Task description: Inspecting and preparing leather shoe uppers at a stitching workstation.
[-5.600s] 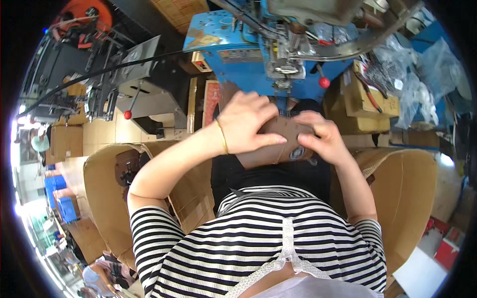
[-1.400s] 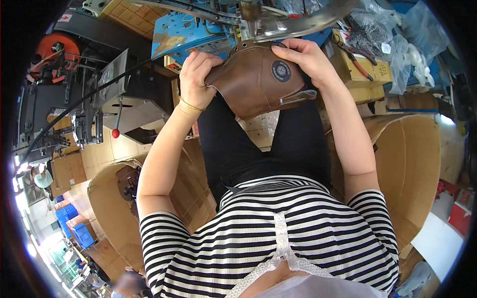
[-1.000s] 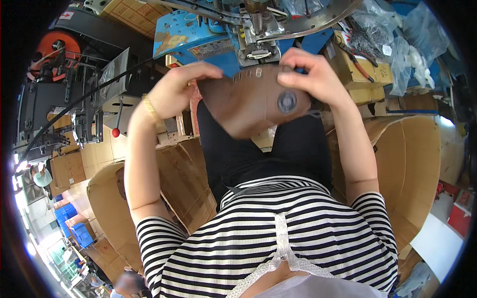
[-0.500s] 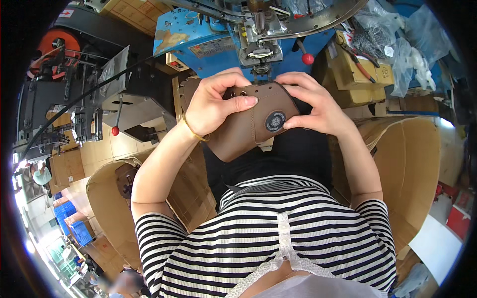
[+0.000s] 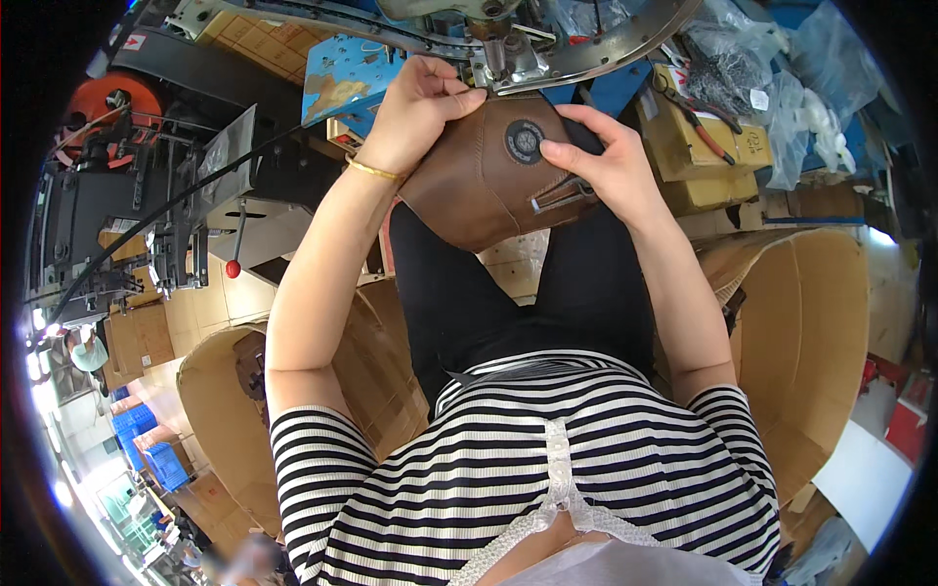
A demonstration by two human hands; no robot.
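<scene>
Both of my hands hold a brown leather shoe upper [image 5: 464, 181] with stitched seams and a round dark badge [image 5: 525, 142]. My left hand [image 5: 410, 117] pinches its upper left edge, thumb on top, close to the metal working head [image 5: 503, 61] of a blue machine. My right hand [image 5: 611, 161] is closed on the right side, its thumb beside the badge and its fingers partly behind the leather. The upper's top edge lies at the working head; whether it sits inside the head is hidden. Its lower part hangs over my lap.
A curved metal rail [image 5: 625, 54] runs from the working head to the right. Pliers [image 5: 699, 122] lie on a cardboard box [image 5: 703, 161] at the right, near plastic bags. Large open cartons [image 5: 806, 322] flank me. A black machine with a red-knobbed lever [image 5: 233, 268] stands left.
My hands have carried the shoe upper away from me, up to the machine's working head. It is tilted so that its eyelet edge, visible before, is now mostly hidden.
</scene>
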